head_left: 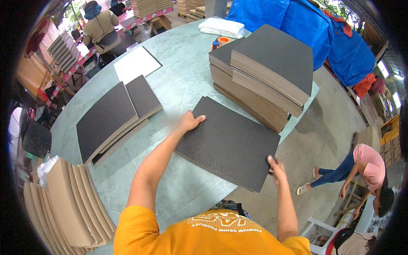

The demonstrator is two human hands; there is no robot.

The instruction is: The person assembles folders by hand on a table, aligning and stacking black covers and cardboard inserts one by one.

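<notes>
A thin stack of flat, dark grey rectangular boards lies between my hands at the table's near edge, its near right corner jutting past the edge. My left hand grips its left side, thumb on top and fingers hidden. At the right side, my right hand holds the corner with the thumb up and fingers beneath. Just beyond stands a tall pile of similar dark boards with brown edges. To the left rests a lower pile of dark boards, slightly fanned.
On the pale green table are a white sheet, a tape dispenser and folded white cloth. Brown cardboard bundles stand at lower left. Blue tarps hang behind. A person in pink bends at right.
</notes>
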